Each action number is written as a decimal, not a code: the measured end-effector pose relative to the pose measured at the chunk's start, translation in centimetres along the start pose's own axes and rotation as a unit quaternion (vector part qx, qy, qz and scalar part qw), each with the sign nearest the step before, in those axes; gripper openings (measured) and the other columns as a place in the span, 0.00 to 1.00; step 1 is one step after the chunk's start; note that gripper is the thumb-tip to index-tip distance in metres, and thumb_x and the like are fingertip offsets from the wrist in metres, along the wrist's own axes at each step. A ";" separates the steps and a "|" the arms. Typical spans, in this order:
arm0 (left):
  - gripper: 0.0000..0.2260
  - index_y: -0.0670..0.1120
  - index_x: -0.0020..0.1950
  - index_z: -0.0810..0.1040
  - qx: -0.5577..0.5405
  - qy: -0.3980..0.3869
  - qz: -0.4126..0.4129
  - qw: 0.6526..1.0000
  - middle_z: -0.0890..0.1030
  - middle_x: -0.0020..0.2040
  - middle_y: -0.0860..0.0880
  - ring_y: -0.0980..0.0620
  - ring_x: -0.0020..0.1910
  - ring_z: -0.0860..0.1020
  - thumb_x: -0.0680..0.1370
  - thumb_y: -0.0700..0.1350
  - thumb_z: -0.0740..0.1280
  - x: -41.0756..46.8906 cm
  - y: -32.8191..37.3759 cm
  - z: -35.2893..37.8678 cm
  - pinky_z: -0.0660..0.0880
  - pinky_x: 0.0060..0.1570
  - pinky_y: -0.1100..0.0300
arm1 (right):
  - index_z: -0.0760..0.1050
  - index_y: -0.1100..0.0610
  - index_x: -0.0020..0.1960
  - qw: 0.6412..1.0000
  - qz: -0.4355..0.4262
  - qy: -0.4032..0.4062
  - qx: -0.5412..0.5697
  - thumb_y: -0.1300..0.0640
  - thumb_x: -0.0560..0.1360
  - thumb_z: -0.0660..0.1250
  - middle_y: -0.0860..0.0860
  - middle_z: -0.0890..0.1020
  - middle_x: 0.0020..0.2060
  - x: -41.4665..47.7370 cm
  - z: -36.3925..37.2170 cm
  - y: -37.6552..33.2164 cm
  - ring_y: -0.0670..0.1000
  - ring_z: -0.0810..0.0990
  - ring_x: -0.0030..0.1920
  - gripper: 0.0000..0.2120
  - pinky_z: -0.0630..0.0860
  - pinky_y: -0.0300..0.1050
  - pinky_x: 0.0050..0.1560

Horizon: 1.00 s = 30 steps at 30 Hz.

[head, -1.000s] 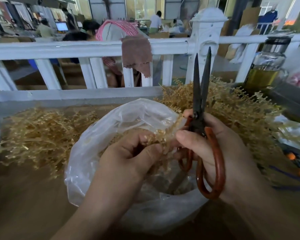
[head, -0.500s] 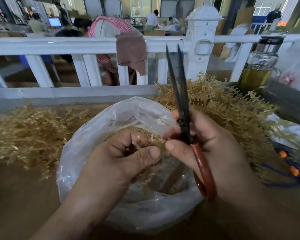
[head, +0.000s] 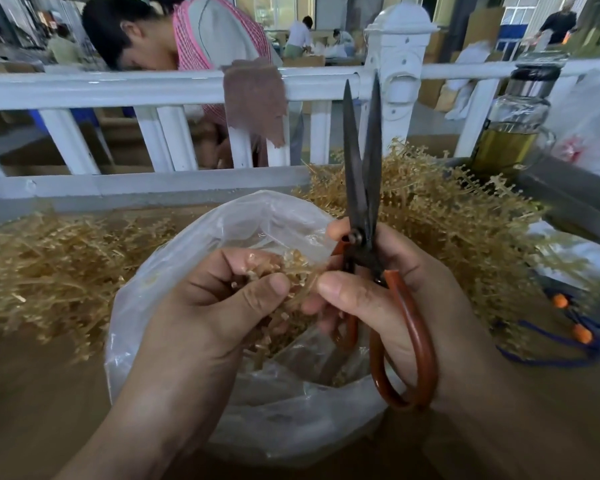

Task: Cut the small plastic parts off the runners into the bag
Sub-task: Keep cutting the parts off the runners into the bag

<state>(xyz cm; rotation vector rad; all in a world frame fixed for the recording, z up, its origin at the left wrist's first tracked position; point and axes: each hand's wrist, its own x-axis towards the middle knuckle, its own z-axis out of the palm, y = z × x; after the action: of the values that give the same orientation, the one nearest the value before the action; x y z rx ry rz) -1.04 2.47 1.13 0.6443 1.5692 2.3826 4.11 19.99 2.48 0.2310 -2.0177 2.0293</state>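
The bunch of runners (head: 286,271) sits pinched between the thumb and curled fingers (head: 222,271) of my left hand (head: 201,317), right over the mouth of the clear bag (head: 291,427). My right hand (head: 413,299) has its thumb just beside the bunch and grips the orange handles of the scissors (head: 361,188), blades upright and slightly parted. Heaped runners (head: 49,265) lie on the worktop (head: 32,393) behind the bag.
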 end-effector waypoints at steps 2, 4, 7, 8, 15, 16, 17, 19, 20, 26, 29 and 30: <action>0.10 0.42 0.45 0.82 0.025 0.005 0.017 1.000 0.85 0.44 0.35 0.37 0.41 0.86 0.68 0.42 0.79 -0.1 -0.1 0.3 0.82 0.40 0.55 | 0.78 0.44 0.61 1.000 -0.003 0.010 -0.009 0.50 0.67 0.79 0.48 0.85 0.46 0.0 -0.1 0.0 0.52 0.87 0.42 0.23 0.81 0.39 0.42; 0.10 0.48 0.41 0.83 0.087 0.021 0.038 0.995 0.85 0.41 0.43 0.47 0.39 0.84 0.64 0.45 0.80 -0.2 -0.3 0.5 0.80 0.38 0.60 | 0.78 0.45 0.59 1.000 -0.009 0.019 -0.017 0.52 0.67 0.79 0.45 0.85 0.45 -0.1 0.0 0.1 0.47 0.86 0.45 0.23 0.80 0.35 0.44; 0.11 0.49 0.40 0.82 0.103 0.023 0.034 0.994 0.83 0.39 0.42 0.44 0.39 0.81 0.63 0.50 0.79 -0.4 -0.4 0.6 0.80 0.39 0.55 | 0.79 0.44 0.58 1.000 -0.002 0.009 -0.030 0.54 0.67 0.78 0.46 0.84 0.44 -0.3 0.2 0.1 0.47 0.85 0.45 0.21 0.81 0.38 0.44; 0.13 0.48 0.40 0.82 0.086 0.026 0.020 0.996 0.82 0.38 0.40 0.42 0.39 0.81 0.62 0.50 0.81 -0.4 -0.3 0.6 0.80 0.39 0.52 | 0.79 0.45 0.58 1.000 0.000 0.008 -0.028 0.54 0.67 0.78 0.46 0.83 0.43 -0.3 0.2 0.0 0.47 0.85 0.43 0.21 0.81 0.38 0.43; 0.12 0.47 0.37 0.81 0.050 0.074 -0.057 0.994 0.77 0.33 0.42 0.48 0.31 0.73 0.63 0.50 0.81 -0.4 -0.4 0.5 0.73 0.29 0.62 | 0.69 0.29 0.59 0.959 0.020 0.028 -0.282 0.47 0.70 0.76 0.33 0.80 0.47 -0.2 0.7 0.2 0.40 0.82 0.46 0.25 0.81 0.47 0.51; 0.13 0.48 0.36 0.82 0.055 0.083 -0.059 0.993 0.77 0.33 0.43 0.48 0.32 0.74 0.61 0.51 0.81 -0.4 -0.5 0.5 0.74 0.29 0.62 | 0.67 0.27 0.59 0.948 0.022 0.041 -0.314 0.44 0.70 0.75 0.33 0.80 0.48 -0.2 0.8 0.2 0.40 0.82 0.47 0.25 0.80 0.48 0.53; 0.14 0.48 0.36 0.82 0.062 0.092 -0.056 0.992 0.78 0.33 0.44 0.49 0.32 0.75 0.60 0.51 0.83 -0.5 -0.5 0.7 0.74 0.30 0.62 | 0.65 0.26 0.58 0.940 0.021 0.053 -0.336 0.43 0.70 0.74 0.35 0.80 0.48 -0.2 0.9 0.1 0.41 0.81 0.48 0.24 0.79 0.49 0.54; 0.15 0.49 0.36 0.82 0.071 0.108 -0.036 0.991 0.79 0.33 0.47 0.52 0.33 0.76 0.58 0.54 0.83 -0.5 -0.5 0.9 0.76 0.32 0.64 | 0.64 0.26 0.57 0.936 0.013 0.071 -0.345 0.42 0.70 0.72 0.36 0.80 0.48 -0.1 1.0 0.1 0.42 0.80 0.51 0.23 0.78 0.52 0.55; 0.15 0.50 0.36 0.82 0.076 0.115 -0.024 0.990 0.79 0.33 0.48 0.53 0.33 0.76 0.58 0.55 0.83 -0.5 -0.5 1.1 0.76 0.33 0.65 | 0.63 0.26 0.58 0.936 0.010 0.076 -0.342 0.43 0.70 0.71 0.36 0.80 0.48 -0.1 0.9 0.0 0.42 0.80 0.51 0.24 0.78 0.52 0.55; 0.22 0.46 0.45 0.84 0.069 0.107 -0.039 0.991 0.75 0.29 0.48 0.54 0.29 0.76 0.64 0.63 0.75 -0.4 0.1 0.8 0.73 0.37 0.64 | 0.64 0.21 0.51 0.942 0.010 0.070 -0.328 0.44 0.69 0.71 0.32 0.80 0.48 -0.3 1.0 -0.2 0.39 0.81 0.47 0.22 0.80 0.48 0.53; 0.18 0.47 0.40 0.85 0.083 0.062 -0.067 0.992 0.74 0.29 0.48 0.54 0.30 0.75 0.63 0.60 0.77 -0.3 0.0 0.9 0.72 0.38 0.59 | 0.71 0.28 0.55 0.974 0.008 0.086 -0.211 0.49 0.69 0.72 0.37 0.82 0.45 -0.3 0.8 0.0 0.46 0.85 0.39 0.21 0.83 0.54 0.44; 0.15 0.48 0.39 0.85 0.096 0.046 -0.069 0.992 0.76 0.28 0.48 0.53 0.30 0.75 0.62 0.58 0.78 -0.3 -0.1 1.0 0.73 0.37 0.61 | 0.72 0.29 0.55 0.979 0.006 0.089 -0.183 0.52 0.70 0.73 0.39 0.82 0.44 -0.3 0.7 0.1 0.46 0.85 0.37 0.22 0.84 0.52 0.41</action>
<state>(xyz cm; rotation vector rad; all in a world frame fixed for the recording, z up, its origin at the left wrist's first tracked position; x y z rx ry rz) -0.33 3.17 1.32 0.4493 1.8344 2.2091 4.29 19.23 2.30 -0.0371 -2.2266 1.5799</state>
